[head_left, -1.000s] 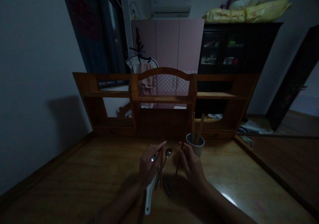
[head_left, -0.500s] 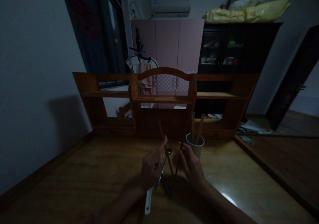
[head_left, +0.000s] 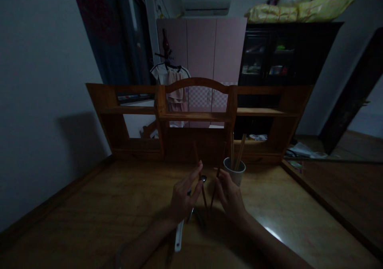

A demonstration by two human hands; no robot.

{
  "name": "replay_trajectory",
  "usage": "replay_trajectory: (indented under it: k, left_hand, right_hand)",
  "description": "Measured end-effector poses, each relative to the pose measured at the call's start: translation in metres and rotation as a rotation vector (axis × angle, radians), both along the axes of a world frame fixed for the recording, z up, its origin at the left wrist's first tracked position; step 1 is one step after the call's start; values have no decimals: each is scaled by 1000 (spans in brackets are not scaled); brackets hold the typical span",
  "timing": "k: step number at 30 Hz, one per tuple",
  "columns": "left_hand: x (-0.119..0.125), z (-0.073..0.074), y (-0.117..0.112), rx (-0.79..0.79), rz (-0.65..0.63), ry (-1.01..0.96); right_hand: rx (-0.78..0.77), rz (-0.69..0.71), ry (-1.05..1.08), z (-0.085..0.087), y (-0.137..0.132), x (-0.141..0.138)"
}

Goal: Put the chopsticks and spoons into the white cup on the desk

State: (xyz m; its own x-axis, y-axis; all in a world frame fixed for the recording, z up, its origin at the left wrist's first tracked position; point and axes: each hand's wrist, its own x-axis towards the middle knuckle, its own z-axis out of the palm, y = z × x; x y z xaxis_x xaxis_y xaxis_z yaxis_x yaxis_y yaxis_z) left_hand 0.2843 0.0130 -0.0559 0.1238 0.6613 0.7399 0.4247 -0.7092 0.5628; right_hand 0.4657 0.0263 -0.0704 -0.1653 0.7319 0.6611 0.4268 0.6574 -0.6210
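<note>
My left hand (head_left: pixel 183 197) is closed, pinching a brown chopstick (head_left: pixel 204 195) that stands slanted, its top leaning left. Opposite it, my right hand (head_left: pixel 231 197) grips a second brown chopstick (head_left: pixel 213 197), tilted with its top to the right. The lower ends of the two chopsticks come close together. Behind my left hand lies a metal spoon (head_left: pixel 204 178), its handle partly hidden by the hand. A dark handle (head_left: pixel 200 218) and a white utensil handle (head_left: pixel 178 237) lie on the table below. A light cup (head_left: pixel 235 176) holding several chopsticks (head_left: pixel 240 153) stands beyond my right hand.
The wooden tabletop (head_left: pixel 119 205) meets a low wooden shelf unit (head_left: pixel 194 118) at its back. A wall (head_left: pixel 44 101) rises on the left, and a raised edge (head_left: pixel 323 205) runs along the right. A pink wardrobe (head_left: pixel 200 50) and a dark cabinet (head_left: pixel 287 57) stand farther back.
My left hand and its chopstick have shifted slightly right, and the left thumb now covers more of the spoon's handle. My right hand stays nearly still. The view has tilted a little.
</note>
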Motion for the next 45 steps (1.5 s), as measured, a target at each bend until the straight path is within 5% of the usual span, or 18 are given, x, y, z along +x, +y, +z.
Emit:
replay_trajectory:
  k: [6,13,22,35,45]
  left_hand:
    - [4,0,1,-263,36,-276]
    - [4,0,15,-270,53,-456]
    - [8,-14,9,-237,-252,-222]
    - [5,-23,7,-282,-94,69]
    - [5,-19,6,-417,-223,109]
  right_hand:
    - [-21,4,2,1,-1,0]
    - [-21,12,6,0,0,1]
    - [-18,74,20,-1,-3,-1]
    - [16,160,22,3,-7,-2]
    - [24,160,43,0,-5,-2]
